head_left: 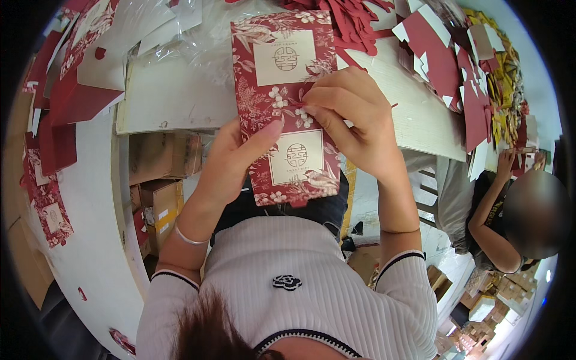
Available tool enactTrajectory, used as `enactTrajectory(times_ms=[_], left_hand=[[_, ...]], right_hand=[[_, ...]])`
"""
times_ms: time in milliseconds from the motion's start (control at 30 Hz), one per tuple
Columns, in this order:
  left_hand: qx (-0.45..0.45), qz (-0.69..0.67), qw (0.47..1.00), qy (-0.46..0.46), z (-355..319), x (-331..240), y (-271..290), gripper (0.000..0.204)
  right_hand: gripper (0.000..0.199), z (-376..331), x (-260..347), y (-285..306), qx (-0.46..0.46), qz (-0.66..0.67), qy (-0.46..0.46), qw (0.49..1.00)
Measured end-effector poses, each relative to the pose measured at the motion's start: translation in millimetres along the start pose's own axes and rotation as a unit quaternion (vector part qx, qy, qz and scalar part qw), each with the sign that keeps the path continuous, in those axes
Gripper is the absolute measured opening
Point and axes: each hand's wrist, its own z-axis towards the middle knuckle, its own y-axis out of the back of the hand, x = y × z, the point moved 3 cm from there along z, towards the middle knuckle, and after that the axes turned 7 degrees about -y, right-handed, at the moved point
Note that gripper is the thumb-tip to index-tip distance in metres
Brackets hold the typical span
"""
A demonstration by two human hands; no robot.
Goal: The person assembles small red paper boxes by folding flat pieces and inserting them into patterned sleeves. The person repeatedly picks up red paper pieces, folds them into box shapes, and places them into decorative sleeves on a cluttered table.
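A long, flat red printed carton piece [255, 105] with cream flowers and two cream square panels is held up in front of me. My left hand [231, 159] grips its left edge, thumb lying across the front. Over the middle of the carton piece, my right hand [357, 120] has its thumb and index finger pinched together at the surface. A small dark red bit shows at those fingertips, too small to name. Beyond the right hand pokes a thin red tip; whether it belongs to that bit is hidden.
Red die-cut pieces [354, 27] lie heaped at the far side of the pale table [174, 99]. Folded red cartons [87, 90] and clear plastic stand left. More red-and-white cartons [429, 54] are stacked right. Brown boxes [159, 204] sit below; another person [492, 222] works at right.
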Motion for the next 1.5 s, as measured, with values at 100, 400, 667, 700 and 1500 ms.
enactTrajectory(times_ms=[100,400,667,700,1500], left_hand=[[0.006,0.022,1.0,-0.016,5.2,1.9,-8.4,0.018],[0.031,0.101,0.992,-0.076,1.8,-4.3,-15.9,0.018],[0.053,0.162,0.98,-0.1,0.1,-6.4,-18.7,0.019],[0.056,0.176,0.977,-0.107,0.2,-6.4,-19.0,0.018],[0.029,-0.075,0.995,-0.06,19.9,30.0,-3.4,0.021]], right_hand=[[0.017,1.0,1.4,0.5,0.007,-0.038,0.036,0.999],[0.03,0.0,8.1,0.9,-0.005,-0.126,0.19,0.974],[0.031,0.0,16.0,3.9,0.043,-0.196,0.203,0.958],[0.031,-0.1,15.9,5.0,0.059,-0.195,0.192,0.96],[0.012,38.5,-8.1,15.6,0.25,0.089,-0.084,0.96]])
